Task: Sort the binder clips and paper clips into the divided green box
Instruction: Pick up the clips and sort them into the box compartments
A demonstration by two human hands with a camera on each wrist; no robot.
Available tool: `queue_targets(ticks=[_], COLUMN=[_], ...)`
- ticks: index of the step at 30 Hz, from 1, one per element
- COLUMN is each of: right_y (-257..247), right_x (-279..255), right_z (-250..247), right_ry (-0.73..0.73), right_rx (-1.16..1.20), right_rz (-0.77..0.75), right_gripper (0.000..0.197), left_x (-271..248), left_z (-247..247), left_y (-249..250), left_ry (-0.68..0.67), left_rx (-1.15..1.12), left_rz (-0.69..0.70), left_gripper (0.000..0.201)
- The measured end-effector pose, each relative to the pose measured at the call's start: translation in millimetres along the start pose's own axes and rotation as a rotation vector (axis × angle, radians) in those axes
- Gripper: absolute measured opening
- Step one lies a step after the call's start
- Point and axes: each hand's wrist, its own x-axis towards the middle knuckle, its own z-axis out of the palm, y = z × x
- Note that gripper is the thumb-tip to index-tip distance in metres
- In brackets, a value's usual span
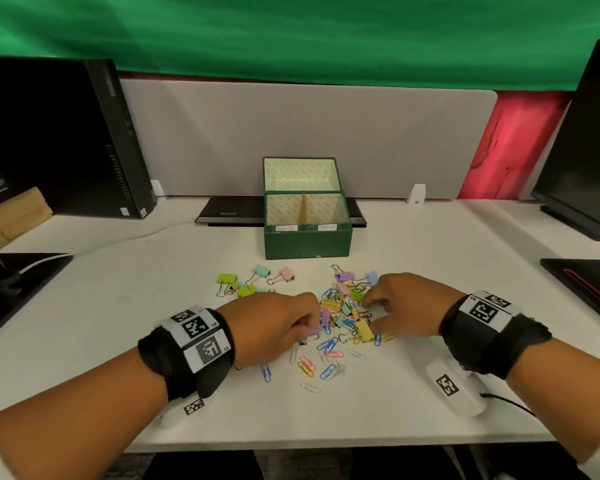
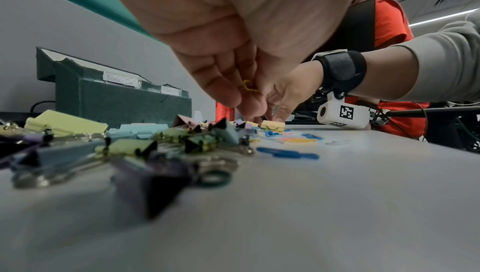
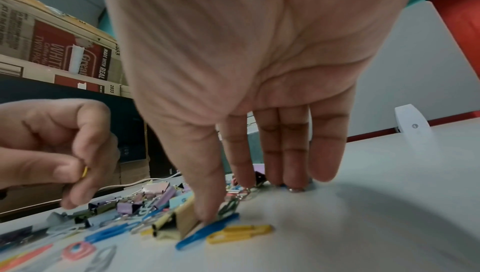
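Observation:
The green box (image 1: 307,242) stands open at the table's middle back, its two front compartments labelled and showing no clips; it also shows as a dark box (image 2: 116,100). A mixed pile of pastel binder clips and coloured paper clips (image 1: 343,313) lies in front of it. My left hand (image 1: 305,327) is at the pile's left edge and pinches a yellow paper clip (image 2: 248,88), also seen as a yellow sliver (image 3: 84,172). My right hand (image 3: 249,200) reaches down onto the pile's right side with straight fingers. Its thumb touches a yellow binder clip (image 3: 179,223).
More binder clips (image 1: 253,282) lie apart to the pile's left, loose paper clips (image 1: 319,365) nearer me. A black flat device (image 1: 229,211) sits behind the box. A computer tower (image 1: 66,133) and monitor bases (image 1: 586,282) flank the table.

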Motion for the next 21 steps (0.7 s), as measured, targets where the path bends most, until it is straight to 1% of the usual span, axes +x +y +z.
queue_targets(ticks=[1,3,5,8,10,12,14,18,21], right_y=[0,1,-1,1,1,0,0,0,-2], right_x=[-1,-3,-6,-11,-16,-19,-19,-18,-14], right_z=[1,2,3,6,6,7,8,13,17], right_ry=[-0.017,-0.027,-0.031,-0.014,-0.01,-0.017,-0.007,-0.004,-0.001], right_rx=[-0.009,-0.004,0.017,0.024,0.029,0.04,0.052,0.112,0.163], right_rz=[-0.007,-0.027,-0.032,-0.031,-0.047,-0.06,-0.051,-0.05,-0.071], right_gripper=[0.048,0.047,0.041,0.038,0.042,0.049,0.051,0.037,0.025], left_x=[-1,-2,-6,-11,-13,-12,-11,-10,-10], left_z=[1,3,3,2,3,4,6,9,10], left_y=[0,0,1,2,4,3,2,1,1], left_ry=[-0.028,-0.061,-0.088,-0.155,-0.179,-0.214,-0.219,-0.176,-0.156], left_rx=[-0.007,-0.007,-0.022,-0.044,0.021,0.137,0.177,0.165,0.178], left_rz=[-0.012,0.008,0.042,0.048,0.074,0.094,0.103,0.153,0.18], left_gripper=[0.017,0.028,0.029,0.026,0.026,0.033,0.033,0.022,0.018])
